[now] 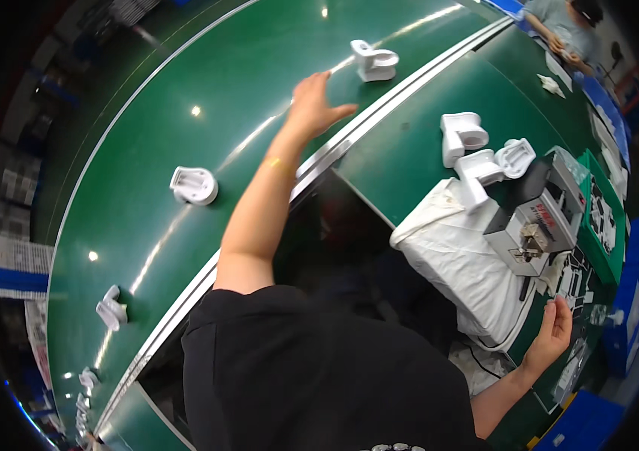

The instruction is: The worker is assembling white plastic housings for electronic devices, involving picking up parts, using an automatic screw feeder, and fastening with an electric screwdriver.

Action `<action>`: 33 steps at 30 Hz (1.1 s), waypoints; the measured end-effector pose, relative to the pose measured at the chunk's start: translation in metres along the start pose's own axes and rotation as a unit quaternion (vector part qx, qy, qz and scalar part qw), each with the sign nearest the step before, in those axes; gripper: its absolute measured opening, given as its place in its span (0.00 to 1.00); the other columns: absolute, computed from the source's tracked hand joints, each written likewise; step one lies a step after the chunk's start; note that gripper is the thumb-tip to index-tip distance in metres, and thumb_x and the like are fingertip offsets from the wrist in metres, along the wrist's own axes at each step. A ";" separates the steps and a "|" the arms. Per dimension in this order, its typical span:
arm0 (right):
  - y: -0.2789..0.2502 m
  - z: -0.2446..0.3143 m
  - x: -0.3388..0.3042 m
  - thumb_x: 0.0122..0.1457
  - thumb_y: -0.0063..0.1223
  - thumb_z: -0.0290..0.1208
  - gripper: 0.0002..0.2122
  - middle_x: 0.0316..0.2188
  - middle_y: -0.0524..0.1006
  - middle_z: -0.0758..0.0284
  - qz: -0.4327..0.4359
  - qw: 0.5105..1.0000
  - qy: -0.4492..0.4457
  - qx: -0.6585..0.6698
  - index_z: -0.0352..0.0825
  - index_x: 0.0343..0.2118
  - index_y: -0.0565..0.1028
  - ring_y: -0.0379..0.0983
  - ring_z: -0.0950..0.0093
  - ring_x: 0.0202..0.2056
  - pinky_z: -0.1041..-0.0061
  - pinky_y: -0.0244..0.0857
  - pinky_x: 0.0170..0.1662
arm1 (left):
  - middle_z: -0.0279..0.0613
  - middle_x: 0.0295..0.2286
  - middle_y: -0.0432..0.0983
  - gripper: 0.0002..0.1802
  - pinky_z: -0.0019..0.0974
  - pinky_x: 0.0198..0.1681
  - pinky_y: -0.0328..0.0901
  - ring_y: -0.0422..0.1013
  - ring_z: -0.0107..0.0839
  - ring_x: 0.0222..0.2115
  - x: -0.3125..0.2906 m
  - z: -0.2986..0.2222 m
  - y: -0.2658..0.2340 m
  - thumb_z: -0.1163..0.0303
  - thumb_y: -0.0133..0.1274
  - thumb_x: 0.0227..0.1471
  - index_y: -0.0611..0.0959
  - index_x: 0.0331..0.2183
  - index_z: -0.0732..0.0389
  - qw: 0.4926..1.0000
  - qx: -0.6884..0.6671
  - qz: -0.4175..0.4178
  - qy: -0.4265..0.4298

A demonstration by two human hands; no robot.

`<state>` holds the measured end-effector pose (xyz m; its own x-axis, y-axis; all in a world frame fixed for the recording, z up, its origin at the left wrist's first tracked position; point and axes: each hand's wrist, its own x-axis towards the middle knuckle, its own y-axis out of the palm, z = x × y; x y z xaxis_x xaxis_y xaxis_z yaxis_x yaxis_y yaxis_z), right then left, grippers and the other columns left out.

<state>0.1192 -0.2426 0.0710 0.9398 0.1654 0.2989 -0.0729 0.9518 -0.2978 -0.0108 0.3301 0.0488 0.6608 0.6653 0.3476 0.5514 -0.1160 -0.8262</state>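
Over the green belt (135, 150) the left hand (312, 110) is stretched, thumb spread from fingers, near a white part (377, 69) placed beside the rail (398, 94), apparently for easy reach. The right hand (550, 340) is held half-curled; whether anything is pinched cannot be told. Cloth (447, 255) is laid, perhaps as padding.

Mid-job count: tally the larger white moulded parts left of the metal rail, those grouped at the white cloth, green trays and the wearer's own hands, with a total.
White parts left of the rail: 3 (smaller ones, lower left, unclear)
White parts at the cloth: 3
Green tray: 1
Hands: 2, left hand, right hand
Total: 9
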 end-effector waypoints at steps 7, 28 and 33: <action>0.043 0.011 -0.009 0.62 0.54 0.21 0.10 0.38 0.79 0.66 0.103 0.994 -0.001 0.043 0.25 0.45 0.77 0.74 0.79 0.39 0.81 0.68 0.46 | 0.47 0.60 0.63 0.45 0.46 0.63 0.56 0.59 0.44 0.61 -0.184 0.107 -0.183 0.74 0.66 0.31 0.72 0.57 0.54 0.972 0.172 0.097 -0.128; -0.042 -0.062 0.090 0.59 0.58 0.33 0.10 0.30 0.82 0.65 -0.132 0.950 0.050 -0.277 0.31 0.37 0.81 0.78 0.75 0.32 0.76 0.69 0.37 | 0.49 0.50 0.69 0.31 0.37 0.56 0.60 0.66 0.34 0.53 -0.211 -0.256 0.048 0.81 0.67 0.36 0.65 0.40 0.60 0.651 -0.636 0.411 0.052; -0.054 -0.116 0.127 0.51 0.63 0.44 0.19 0.35 0.82 0.59 -0.039 0.888 0.136 -0.438 0.36 0.41 0.82 0.80 0.62 0.38 0.67 0.70 0.42 | 0.44 0.57 0.57 0.60 0.40 0.59 0.60 0.65 0.36 0.53 -0.216 -0.269 0.066 0.77 0.73 0.34 0.55 0.65 0.61 0.681 -0.613 0.387 0.102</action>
<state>0.2810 -0.3025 0.0201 0.9853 -0.0734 0.1545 0.1708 0.3719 -0.9124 0.0198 -0.0196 0.0389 0.9834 -0.0467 0.1755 -0.0739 -0.9857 0.1513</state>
